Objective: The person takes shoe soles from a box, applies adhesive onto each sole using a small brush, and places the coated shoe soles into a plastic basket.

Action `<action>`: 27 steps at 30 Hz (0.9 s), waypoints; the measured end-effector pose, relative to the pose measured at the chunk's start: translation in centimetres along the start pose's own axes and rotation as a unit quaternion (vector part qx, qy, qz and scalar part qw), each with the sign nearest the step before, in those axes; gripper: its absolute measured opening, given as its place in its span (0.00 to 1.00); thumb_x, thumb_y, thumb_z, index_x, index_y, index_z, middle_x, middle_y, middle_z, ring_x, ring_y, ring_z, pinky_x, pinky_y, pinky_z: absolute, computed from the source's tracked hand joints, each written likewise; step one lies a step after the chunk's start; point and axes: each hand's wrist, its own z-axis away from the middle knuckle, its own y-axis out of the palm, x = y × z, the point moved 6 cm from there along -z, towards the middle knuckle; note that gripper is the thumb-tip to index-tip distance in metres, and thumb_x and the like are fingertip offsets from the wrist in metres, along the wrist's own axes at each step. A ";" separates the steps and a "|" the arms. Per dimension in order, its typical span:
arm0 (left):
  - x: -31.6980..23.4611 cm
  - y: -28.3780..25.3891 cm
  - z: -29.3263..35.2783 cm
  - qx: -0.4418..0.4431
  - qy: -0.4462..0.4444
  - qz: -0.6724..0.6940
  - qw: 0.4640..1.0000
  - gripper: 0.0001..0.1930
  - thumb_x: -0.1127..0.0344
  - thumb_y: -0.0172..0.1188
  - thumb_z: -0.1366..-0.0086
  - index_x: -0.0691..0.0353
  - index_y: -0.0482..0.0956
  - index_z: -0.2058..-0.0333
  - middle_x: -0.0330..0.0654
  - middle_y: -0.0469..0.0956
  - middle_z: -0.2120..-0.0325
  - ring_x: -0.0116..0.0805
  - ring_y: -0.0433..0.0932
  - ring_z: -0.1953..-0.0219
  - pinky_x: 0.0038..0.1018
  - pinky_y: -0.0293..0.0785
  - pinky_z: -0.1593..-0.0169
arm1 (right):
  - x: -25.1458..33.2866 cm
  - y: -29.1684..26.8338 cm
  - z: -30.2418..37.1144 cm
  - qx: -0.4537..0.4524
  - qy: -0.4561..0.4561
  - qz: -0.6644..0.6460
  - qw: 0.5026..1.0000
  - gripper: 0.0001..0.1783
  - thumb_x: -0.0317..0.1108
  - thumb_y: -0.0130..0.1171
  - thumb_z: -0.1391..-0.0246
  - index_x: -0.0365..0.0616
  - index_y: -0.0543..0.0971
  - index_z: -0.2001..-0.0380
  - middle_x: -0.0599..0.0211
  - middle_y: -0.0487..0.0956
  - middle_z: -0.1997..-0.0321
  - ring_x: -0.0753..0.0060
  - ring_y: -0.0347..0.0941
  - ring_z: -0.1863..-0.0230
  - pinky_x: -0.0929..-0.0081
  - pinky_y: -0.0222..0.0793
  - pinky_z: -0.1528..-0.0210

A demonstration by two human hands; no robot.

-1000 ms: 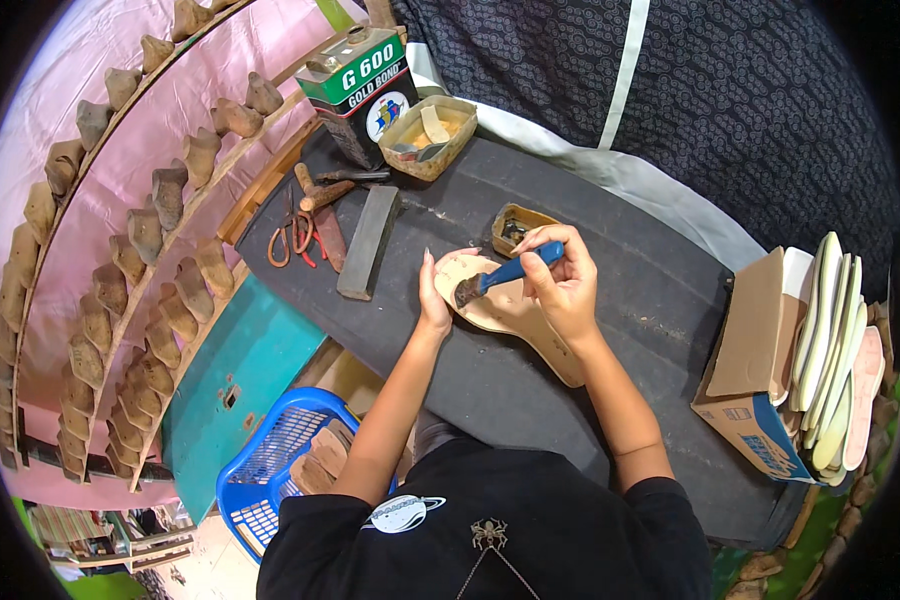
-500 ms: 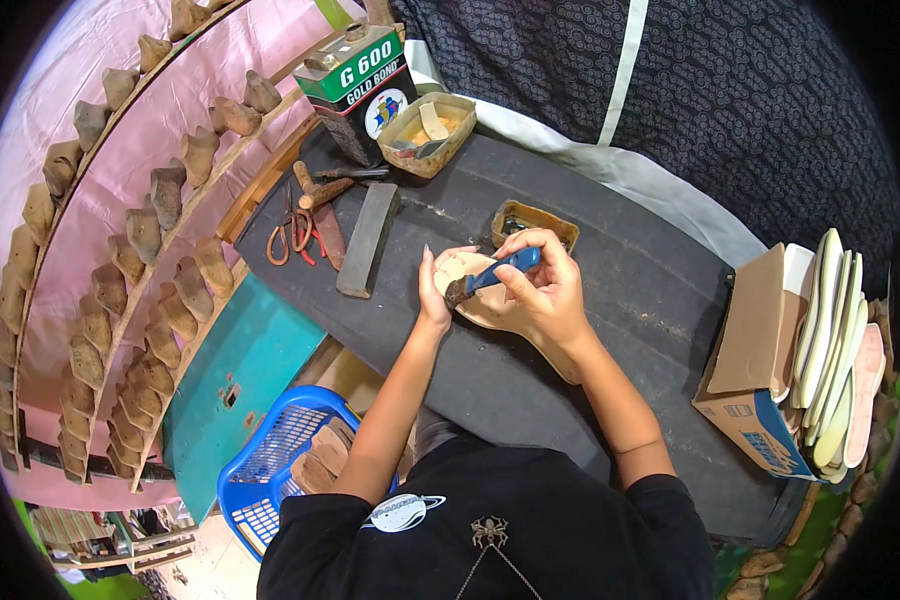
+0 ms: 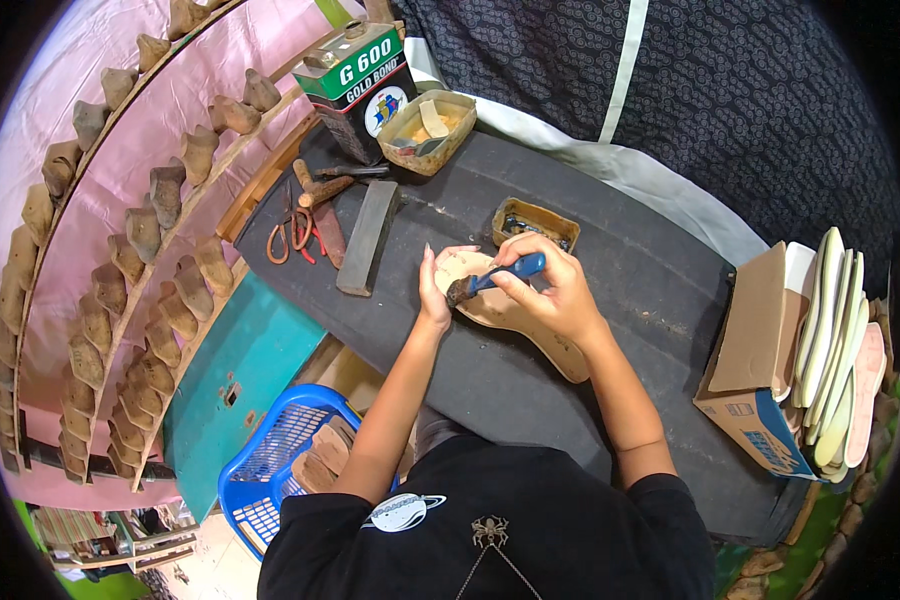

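Observation:
A beige, sole-shaped piece [image 3: 558,352] lies slantwise on the dark worktable, wide end far left and narrow end near right. My left hand [image 3: 434,290] grips its wide end by the left edge, the fingers curling along the far rim. In my right hand [image 3: 560,295] is a blue-handled brush [image 3: 513,271], held over the piece. The dark bristles meet the surface near my left hand's fingers. Just beyond my right hand sits a small tan tub [image 3: 540,222] with dark residue inside. Part of the sole-shaped piece is hidden under my right hand.
Left on the worktable [image 3: 450,380] are a grey block [image 3: 369,240], a hammer [image 3: 322,188] and scissors [image 3: 292,225]. Behind stand a metal can [image 3: 358,95] and a yellowish basket [image 3: 428,135]. At right, a cardboard box [image 3: 755,370] holds pale soles [image 3: 830,345]. Shoe lasts [image 3: 167,195] line left racks.
My right hand has shifted slightly toward me and to the right, and the brush handle has tipped lower. The bristles stay at nearly the same spot; my left hand keeps its hold.

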 end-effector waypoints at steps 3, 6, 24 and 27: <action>0.1 -0.3 0.0 -0.008 -0.005 -0.006 1.000 0.32 0.46 0.24 0.38 0.70 0.70 0.63 0.48 0.75 0.68 0.35 0.73 0.63 0.27 0.65 0.55 | 0.6 -0.2 -0.1 0.009 -0.036 0.021 0.999 0.09 0.29 0.59 0.58 0.40 0.70 0.74 0.65 0.72 0.72 0.73 0.69 0.71 0.79 0.65 0.68; 0.0 -0.1 0.0 -0.012 -0.006 -0.009 1.000 0.32 0.46 0.24 0.39 0.70 0.70 0.63 0.48 0.75 0.68 0.35 0.73 0.63 0.27 0.65 0.55 | 0.7 -0.7 0.0 0.025 -0.043 0.033 0.998 0.07 0.26 0.58 0.59 0.40 0.70 0.76 0.63 0.73 0.74 0.72 0.70 0.71 0.78 0.65 0.67; 0.0 0.0 0.1 -0.007 -0.002 -0.031 1.000 0.33 0.45 0.24 0.39 0.69 0.69 0.62 0.48 0.74 0.67 0.36 0.73 0.62 0.28 0.65 0.54 | 0.0 -0.5 0.4 -0.047 -0.081 -0.004 0.996 0.07 0.23 0.59 0.64 0.38 0.70 0.79 0.62 0.73 0.77 0.73 0.70 0.74 0.80 0.65 0.71; 0.0 0.0 0.1 -0.010 0.003 -0.028 1.000 0.32 0.46 0.24 0.39 0.70 0.70 0.62 0.48 0.74 0.67 0.35 0.73 0.62 0.28 0.65 0.54 | 0.4 -0.9 0.6 -0.051 -0.096 -0.003 0.994 0.07 0.22 0.56 0.64 0.39 0.68 0.84 0.64 0.71 0.82 0.75 0.67 0.80 0.81 0.61 0.78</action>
